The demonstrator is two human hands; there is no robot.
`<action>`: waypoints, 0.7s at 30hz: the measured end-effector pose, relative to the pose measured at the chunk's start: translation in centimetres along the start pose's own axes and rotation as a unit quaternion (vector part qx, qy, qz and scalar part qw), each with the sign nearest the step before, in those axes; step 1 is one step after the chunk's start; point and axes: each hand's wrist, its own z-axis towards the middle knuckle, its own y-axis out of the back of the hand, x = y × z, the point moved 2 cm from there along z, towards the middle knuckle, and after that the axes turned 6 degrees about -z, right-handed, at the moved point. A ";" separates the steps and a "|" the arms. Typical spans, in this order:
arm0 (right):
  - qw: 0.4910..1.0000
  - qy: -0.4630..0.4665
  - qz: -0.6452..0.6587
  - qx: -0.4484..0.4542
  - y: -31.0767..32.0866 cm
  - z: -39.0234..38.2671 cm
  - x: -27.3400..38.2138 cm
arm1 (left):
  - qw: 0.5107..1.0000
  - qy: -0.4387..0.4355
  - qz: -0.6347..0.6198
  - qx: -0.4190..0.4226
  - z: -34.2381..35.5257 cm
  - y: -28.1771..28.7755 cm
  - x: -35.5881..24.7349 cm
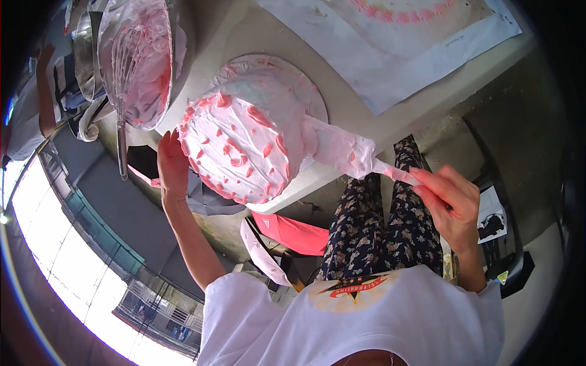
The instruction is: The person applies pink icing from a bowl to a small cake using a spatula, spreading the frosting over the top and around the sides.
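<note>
While the view is tilted by the fisheye lens, a pale worktable [366, 131] is seen across the top, and near its front edge a round cake [244, 146] coated in white and pink cream is carried on a round board [305, 85], part of which juts past the edge. On the cake's far side a steel mixing bowl [143, 58], smeared inside with pink cream, is kept within reach, a wire whisk [122, 91] resting in it with its handle hanging over the rim. A large printed paper sheet [415, 55] is laid on the table beyond.

The cake's left side is touched by the left hand [173, 165], fingers spread flat against the cream, seemingly to steady or turn it. An icing spatula [342, 149], thickly loaded with pink cream, is pinched at its handle between thumb and fingers of the right hand [452, 204]. Its long axis runs from that hand up and leftward, the blade tip laid against the cake's right side, apparently for smoothing.
</note>
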 end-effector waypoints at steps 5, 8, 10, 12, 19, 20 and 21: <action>0.998 0.015 0.055 -0.012 1.6 0.1 1.2 | 1.000 -0.011 0.013 0.014 0.2 -0.3 -0.1; 0.998 0.026 0.053 -0.020 1.8 0.2 1.3 | 1.000 -0.001 -0.012 0.001 0.3 0.5 -0.5; 0.999 0.027 0.022 -0.033 1.6 0.1 0.7 | 1.000 -0.006 -0.002 -0.004 0.1 0.6 -0.7; 0.999 -0.030 0.006 -0.030 0.5 -0.5 -0.5 | 1.000 -0.009 0.007 -0.007 0.1 0.5 -0.3; 0.999 -0.025 -0.016 -0.013 -1.2 -0.3 -1.5 | 0.998 -0.002 0.059 0.004 -1.2 -1.5 -0.2; 0.999 -0.022 -0.019 -0.015 -0.9 -0.4 -1.3 | 0.997 0.003 0.064 0.030 -1.6 -2.4 -0.4; 0.999 -0.027 -0.006 -0.016 -0.4 -0.6 -1.0 | 0.998 0.000 0.061 0.032 -1.8 -3.2 -0.6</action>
